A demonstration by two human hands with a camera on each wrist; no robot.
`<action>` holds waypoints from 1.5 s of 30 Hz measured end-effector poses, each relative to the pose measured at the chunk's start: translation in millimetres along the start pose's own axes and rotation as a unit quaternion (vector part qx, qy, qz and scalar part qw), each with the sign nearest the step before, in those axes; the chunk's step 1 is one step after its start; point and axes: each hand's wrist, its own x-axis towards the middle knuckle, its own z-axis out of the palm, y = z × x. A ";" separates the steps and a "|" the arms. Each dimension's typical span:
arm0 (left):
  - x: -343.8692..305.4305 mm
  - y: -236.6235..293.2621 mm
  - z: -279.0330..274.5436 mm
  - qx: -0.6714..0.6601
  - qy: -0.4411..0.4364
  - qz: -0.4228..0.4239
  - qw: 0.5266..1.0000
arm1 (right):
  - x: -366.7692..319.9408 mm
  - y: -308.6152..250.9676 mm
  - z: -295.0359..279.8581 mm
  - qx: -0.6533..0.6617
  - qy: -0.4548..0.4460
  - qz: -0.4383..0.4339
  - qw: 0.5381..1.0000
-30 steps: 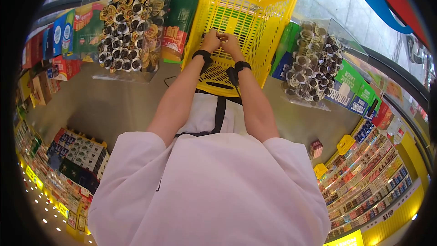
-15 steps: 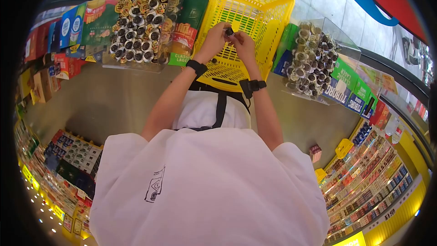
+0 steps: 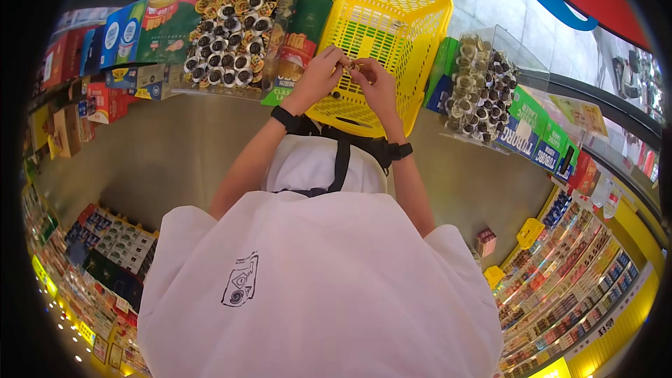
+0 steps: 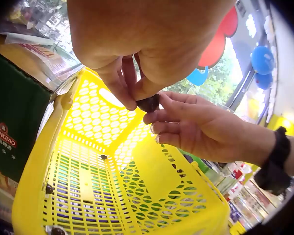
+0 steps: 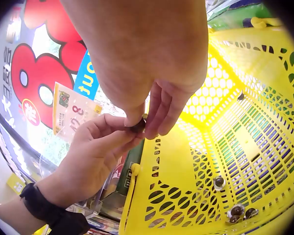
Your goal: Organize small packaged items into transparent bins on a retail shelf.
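You are wearing a loose white short-sleeved top [image 3: 392, 266], its cloth showing a small black printed design [image 3: 240, 280]. Black bands [image 3: 285, 119] are circling both your wrists, and a dark strap [image 3: 341, 166] is crossing pale cloth at your waist.

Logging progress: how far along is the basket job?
Done: several small dark pieces lie in the yellow basket. In hand: left hand and right hand pinch one dark piece above it. Remaining: that piece isn't in; clear bins hold many similar ones. Target count can't be told.
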 end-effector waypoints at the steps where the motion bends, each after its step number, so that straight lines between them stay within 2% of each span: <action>1: -0.8 2.4 -1.9 -0.007 -0.002 -0.003 1.000 | -1.0 -0.3 0.6 -0.012 -0.004 -0.014 1.000; 11: -13.8 30.4 -18.4 -0.046 -0.007 0.005 0.999 | -21.5 -27.0 9.4 -0.041 0.021 -0.044 0.998; 15: -20.8 49.0 -35.0 -0.014 -0.014 0.030 0.999 | -27.2 -47.0 12.7 -0.087 0.023 -0.059 0.994; 18: -24.6 65.1 -47.2 0.002 -0.006 0.014 1.000 | -26.7 -62.7 13.8 -0.057 -0.018 -0.045 0.997; 21: -26.7 71.9 -60.4 0.012 0.026 0.034 0.999 | -20.0 -86.3 19.8 -0.031 -0.049 -0.041 0.998; 23: -25.1 84.8 -78.4 0.036 0.037 0.018 0.999 | -13.8 -110.8 28.6 -0.092 -0.029 -0.065 0.993; 27: -21.9 93.1 -115.7 0.036 0.085 0.031 0.995 | -0.2 -173.9 51.5 -0.181 -0.046 -0.100 0.977; 29: -20.6 98.3 -139.9 0.026 0.098 0.021 0.995 | 8.1 -193.0 65.6 -0.205 -0.057 -0.182 0.960; 32: -20.1 82.3 -165.6 0.022 0.131 0.019 0.991 | 20.8 -219.2 92.7 -0.225 -0.070 -0.178 0.955; 34: -20.5 71.4 -180.0 0.043 0.187 0.051 0.980 | 33.6 -221.1 113.5 -0.249 -0.068 -0.176 0.950; 38: -20.9 49.2 -209.5 0.064 0.195 0.004 0.979 | 64.8 -211.4 160.5 -0.275 -0.026 -0.191 0.942; 40: -22.1 31.5 -220.7 0.084 0.205 0.011 0.975 | 78.6 -208.7 180.1 -0.267 -0.028 -0.165 0.949; 42: -24.8 20.1 -228.9 0.120 0.232 -0.045 0.964 | 92.7 -198.8 199.1 -0.249 -0.046 -0.108 0.961; 43: -26.3 17.2 -236.3 0.135 0.213 -0.048 0.966 | 100.3 -187.2 212.4 -0.226 -0.001 -0.164 0.960; 45: -25.9 10.9 -244.0 0.159 0.214 -0.032 0.963 | 117.6 -177.9 229.6 -0.273 0.008 -0.160 0.949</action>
